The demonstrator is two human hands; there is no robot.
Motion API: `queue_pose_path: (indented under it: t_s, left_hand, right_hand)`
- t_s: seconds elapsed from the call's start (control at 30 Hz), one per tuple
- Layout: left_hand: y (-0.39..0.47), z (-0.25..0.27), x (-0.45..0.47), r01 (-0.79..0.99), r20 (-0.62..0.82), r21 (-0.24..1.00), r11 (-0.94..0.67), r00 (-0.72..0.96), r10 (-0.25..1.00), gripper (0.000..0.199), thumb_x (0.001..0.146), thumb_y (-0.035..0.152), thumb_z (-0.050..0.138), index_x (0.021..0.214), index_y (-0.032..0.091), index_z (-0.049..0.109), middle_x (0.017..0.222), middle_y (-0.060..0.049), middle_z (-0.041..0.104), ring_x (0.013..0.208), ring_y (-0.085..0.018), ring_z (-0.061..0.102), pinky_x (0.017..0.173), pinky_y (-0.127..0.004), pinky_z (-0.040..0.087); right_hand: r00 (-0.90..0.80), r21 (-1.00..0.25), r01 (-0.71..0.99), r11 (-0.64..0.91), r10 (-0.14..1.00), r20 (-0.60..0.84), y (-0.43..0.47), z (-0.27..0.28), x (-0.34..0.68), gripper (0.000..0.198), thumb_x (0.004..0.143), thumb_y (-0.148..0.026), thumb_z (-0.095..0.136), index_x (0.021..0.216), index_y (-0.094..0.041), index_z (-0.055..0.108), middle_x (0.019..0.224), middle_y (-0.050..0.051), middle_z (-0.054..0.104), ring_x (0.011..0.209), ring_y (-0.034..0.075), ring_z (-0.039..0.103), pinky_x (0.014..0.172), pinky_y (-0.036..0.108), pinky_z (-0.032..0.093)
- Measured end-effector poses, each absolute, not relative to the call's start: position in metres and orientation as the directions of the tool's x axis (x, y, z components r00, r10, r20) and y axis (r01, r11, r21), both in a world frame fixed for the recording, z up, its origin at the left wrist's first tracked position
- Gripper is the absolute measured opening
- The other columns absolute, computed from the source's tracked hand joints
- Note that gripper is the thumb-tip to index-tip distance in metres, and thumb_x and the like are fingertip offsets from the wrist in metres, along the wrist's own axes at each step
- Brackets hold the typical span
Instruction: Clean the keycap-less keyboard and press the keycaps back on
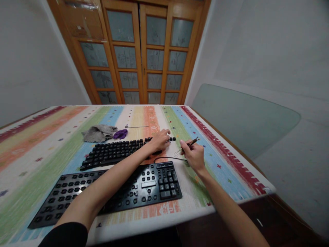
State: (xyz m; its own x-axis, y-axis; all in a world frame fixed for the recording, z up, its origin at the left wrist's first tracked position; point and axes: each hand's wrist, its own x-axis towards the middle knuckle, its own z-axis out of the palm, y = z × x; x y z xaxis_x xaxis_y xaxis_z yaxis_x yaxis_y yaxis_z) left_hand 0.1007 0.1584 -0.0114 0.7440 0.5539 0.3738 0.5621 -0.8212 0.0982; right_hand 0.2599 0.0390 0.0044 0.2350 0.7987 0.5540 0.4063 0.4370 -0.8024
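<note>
My left hand (159, 140) reaches over the right end of a layout of loose black keycaps (113, 151) on the cloth. Its fingers are bent and apart, close to a short row of small keycaps (172, 139). Closed around the dark handle of a wire keycap puller (193, 141) is my right hand (194, 154), with thin wire loops pointing left. Nearer to me lies a black keyboard (149, 185), partly covered by my left forearm. Bare switches show over most of it, while keycaps sit on its number pad (168, 183).
A grey cloth (100, 133) and a purple bundle (120, 134) lie behind the loose keycaps. Beyond them is a thin rod-like tool (136, 127). The keyboard's cable (167, 157) curves across the striped tablecloth (226, 164). Wood-framed glass doors (141, 51) stand behind the table.
</note>
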Motion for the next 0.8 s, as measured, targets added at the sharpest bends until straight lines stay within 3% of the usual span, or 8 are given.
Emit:
queue_pose_path:
  t_s: [0.8]
  left_hand:
    - [0.1593,-0.0125,0.1013,0.593,0.347,0.11,-0.798,0.729,0.59,0.013,0.085,0.017,0.059,0.082,0.012,0.071,0.112,-0.014,0.058,0.102,-0.027,0.056,0.088,-0.042,0.051]
  right_hand:
    - [0.202,-0.777,0.438,0.451,0.794,0.574,0.0361,0.0047,0.2597,0.048,0.087,-0.058,0.062,0.058,-0.02,0.058,0.042,0.0,0.058,0.035,0.013,0.055,0.041,0.023,0.042]
